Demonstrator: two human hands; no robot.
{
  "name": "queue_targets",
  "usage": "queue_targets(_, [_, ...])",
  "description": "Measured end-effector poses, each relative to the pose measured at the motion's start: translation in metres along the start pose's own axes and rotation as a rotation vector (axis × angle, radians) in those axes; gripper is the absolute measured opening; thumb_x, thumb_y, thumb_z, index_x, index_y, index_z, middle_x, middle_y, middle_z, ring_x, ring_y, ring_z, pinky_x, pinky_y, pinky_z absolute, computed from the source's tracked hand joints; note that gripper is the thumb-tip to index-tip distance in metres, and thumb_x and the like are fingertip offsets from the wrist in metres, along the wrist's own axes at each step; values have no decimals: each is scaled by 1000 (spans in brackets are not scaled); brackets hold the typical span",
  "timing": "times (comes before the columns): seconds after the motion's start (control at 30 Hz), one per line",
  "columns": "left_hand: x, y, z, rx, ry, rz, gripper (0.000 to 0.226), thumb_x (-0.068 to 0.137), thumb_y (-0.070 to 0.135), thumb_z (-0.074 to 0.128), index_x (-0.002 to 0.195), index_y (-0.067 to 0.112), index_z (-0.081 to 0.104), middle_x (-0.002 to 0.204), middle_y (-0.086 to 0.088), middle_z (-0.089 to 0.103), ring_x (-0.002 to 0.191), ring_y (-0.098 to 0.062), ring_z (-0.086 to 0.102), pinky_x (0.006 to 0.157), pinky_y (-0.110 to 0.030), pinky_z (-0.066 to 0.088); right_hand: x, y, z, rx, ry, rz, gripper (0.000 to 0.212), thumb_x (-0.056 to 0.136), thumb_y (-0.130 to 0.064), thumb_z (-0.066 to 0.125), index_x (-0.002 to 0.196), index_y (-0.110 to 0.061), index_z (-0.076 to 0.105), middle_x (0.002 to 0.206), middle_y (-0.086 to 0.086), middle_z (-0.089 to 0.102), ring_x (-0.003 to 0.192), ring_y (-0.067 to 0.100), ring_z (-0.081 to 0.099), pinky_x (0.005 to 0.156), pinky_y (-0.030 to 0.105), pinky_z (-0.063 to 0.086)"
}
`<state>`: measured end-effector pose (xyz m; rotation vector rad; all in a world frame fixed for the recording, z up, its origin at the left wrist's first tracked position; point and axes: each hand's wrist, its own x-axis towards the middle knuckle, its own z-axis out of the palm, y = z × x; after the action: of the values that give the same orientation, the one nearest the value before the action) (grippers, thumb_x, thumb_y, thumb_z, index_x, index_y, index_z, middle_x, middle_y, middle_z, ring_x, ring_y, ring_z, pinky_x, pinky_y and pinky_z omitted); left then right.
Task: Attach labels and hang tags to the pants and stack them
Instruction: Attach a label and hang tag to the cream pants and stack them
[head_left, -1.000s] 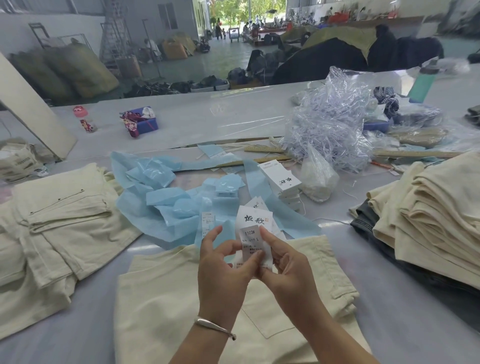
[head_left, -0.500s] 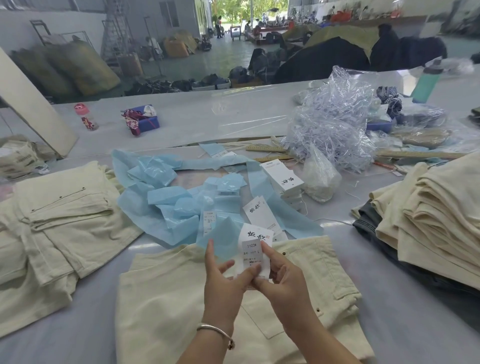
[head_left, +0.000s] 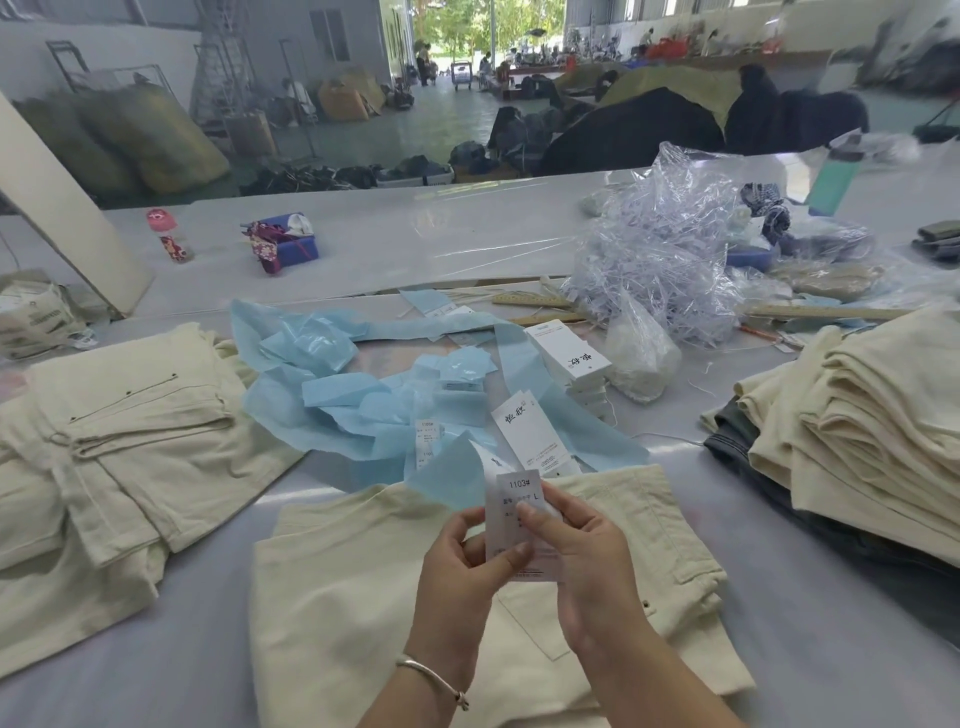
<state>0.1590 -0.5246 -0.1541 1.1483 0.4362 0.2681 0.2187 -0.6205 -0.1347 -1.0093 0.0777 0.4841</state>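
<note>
A folded cream pair of pants (head_left: 363, 597) lies on the table right in front of me. Above it my left hand (head_left: 462, 566) and my right hand (head_left: 582, 561) pinch a white label (head_left: 511, 493) printed "1103#" and "L", with a blue backing strip (head_left: 447, 475) peeling away at its upper left. A white hang tag (head_left: 530, 431) with black characters lies just beyond the pants. More white hang tags (head_left: 569, 356) are stacked further back.
Cream pants (head_left: 119, 431) lie piled at the left; a tall stack of folded cream pants (head_left: 872, 421) stands at the right. Crumpled blue backing paper (head_left: 322, 395) covers the middle. A heap of clear plastic (head_left: 670, 260), wooden rulers (head_left: 810, 312) and small bottles (head_left: 169, 234) lie behind.
Both hands have lowered toward me with the label. The blue backing has peeled away at the label's upper left. A hang tag once behind the label now lies in plain view.
</note>
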Motion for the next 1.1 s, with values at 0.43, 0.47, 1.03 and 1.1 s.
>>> queue_targets(0.43, [3,18,-30,258,-383,-49,34,70,1,79,101,-10,70,99,-26,71,86,-24,67,81,-31,54,-22,4,-7,21,163,22,25,57,-4,79,80,1,71,74,18,72,58,23,67,46,27,52])
queue_targets(0.47, [4,18,-32,277,-415,-74,36,69,4,77,102,-9,70,101,-26,71,88,-25,67,83,-33,54,-24,8,-8,18,194,11,20,59,-2,79,77,0,71,73,18,71,58,24,67,46,29,53])
queue_targets(1.03, [26,-16,42,483,-447,-261,17,69,2,80,85,5,77,86,-15,75,74,-22,70,68,-27,54,9,-15,-74,-318,391,-311,41,79,0,74,103,-33,65,71,12,71,64,18,67,63,41,59])
queue_targets(1.1, [33,-24,60,469,-409,-260,15,71,17,79,83,8,77,88,-15,75,77,-22,71,70,-28,55,26,-27,-91,-398,318,-293,39,81,0,72,101,-32,66,72,16,70,63,19,64,65,43,57])
